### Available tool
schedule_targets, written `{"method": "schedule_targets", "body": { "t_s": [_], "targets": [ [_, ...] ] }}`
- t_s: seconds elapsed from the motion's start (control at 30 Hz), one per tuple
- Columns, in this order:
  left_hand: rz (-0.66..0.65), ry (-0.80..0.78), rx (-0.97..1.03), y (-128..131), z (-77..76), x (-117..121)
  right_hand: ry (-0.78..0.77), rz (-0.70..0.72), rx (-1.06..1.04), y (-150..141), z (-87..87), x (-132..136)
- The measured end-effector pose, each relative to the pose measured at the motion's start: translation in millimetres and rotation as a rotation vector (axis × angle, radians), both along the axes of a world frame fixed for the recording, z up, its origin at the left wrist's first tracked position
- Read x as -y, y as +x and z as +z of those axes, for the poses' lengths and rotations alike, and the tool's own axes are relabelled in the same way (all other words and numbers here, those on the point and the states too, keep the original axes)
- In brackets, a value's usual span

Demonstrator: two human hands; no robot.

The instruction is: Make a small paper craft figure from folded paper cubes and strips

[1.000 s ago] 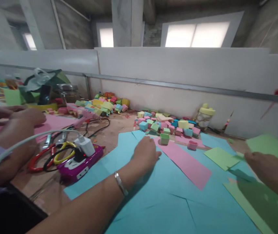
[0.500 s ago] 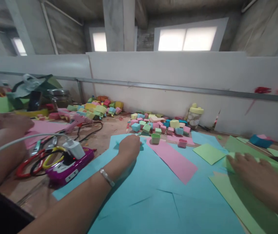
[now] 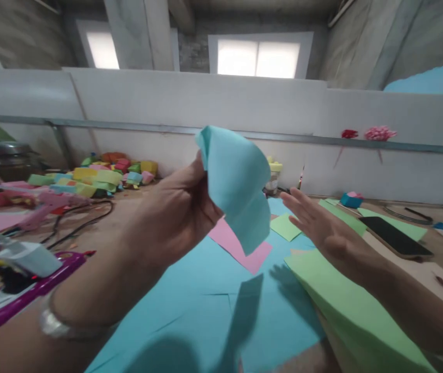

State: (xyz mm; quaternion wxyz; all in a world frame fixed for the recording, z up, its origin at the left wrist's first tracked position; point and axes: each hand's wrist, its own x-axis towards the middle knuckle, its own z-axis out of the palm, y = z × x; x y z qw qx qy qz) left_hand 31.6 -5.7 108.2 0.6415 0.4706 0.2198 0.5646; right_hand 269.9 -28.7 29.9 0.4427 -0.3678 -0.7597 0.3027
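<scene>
The left hand [image 3: 171,212] grips a curled piece of blue paper [image 3: 237,178] by its left edge, thumb uppermost. The paper rises to the right of that hand, in the gap between the two hands; its long axis slants from the thumb down and rightward to a loose lower corner. The right hand [image 3: 326,230] holds nothing: its fingers are extended, palm turned toward the paper, close to it but apart. The left hand is plainly the nearer, being in contact.

Below both hands lie large blue sheets [image 3: 190,321]. Just beyond the paper's loose corner is a pink strip [image 3: 254,259], and a green square [image 3: 285,227] lies short of the right fingertips. Under the right forearm spreads a green sheet [image 3: 338,290]; a phone [image 3: 396,235] rests to that hand's right. Left of the left hand sits a purple power strip [image 3: 68,264], cut off by the frame.

The blue paper covers most of the left fingers, so their exact hold cannot be made out. It also hides the pink strip's far end, and partly a yellow-lidded jar [image 3: 274,181] behind. The paper's far face is out of sight.
</scene>
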Motion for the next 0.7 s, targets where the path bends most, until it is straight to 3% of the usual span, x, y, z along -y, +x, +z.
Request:
{"method": "schedule_targets", "body": {
  "t_s": [0.1, 0.23, 0.4, 0.57, 0.7],
  "targets": [
    [-0.135, -0.044, 0.023, 19.1, -2.2, -4.4, -0.121, 0.148, -0.205, -14.6, 4.4, 7.2],
    [-0.153, -0.085, -0.041, 25.0, -16.9, -21.1, -0.459, 0.192, -0.255, -25.5, 5.2, 12.6],
    [0.031, -0.295, -0.14, 0.9, -51.1, -51.7, -0.657, -0.096, -0.139, -19.1, -3.8, 5.5],
    [0.005, -0.415, -0.313, -21.1, -86.0, -69.4, -0.689, -0.233, -0.062, -13.2, -17.0, -3.2],
    [-0.072, -0.323, -0.379, -22.3, -94.4, -67.7, -0.708, -0.262, -0.051, -16.7, -22.0, -5.7]
  ]
}}
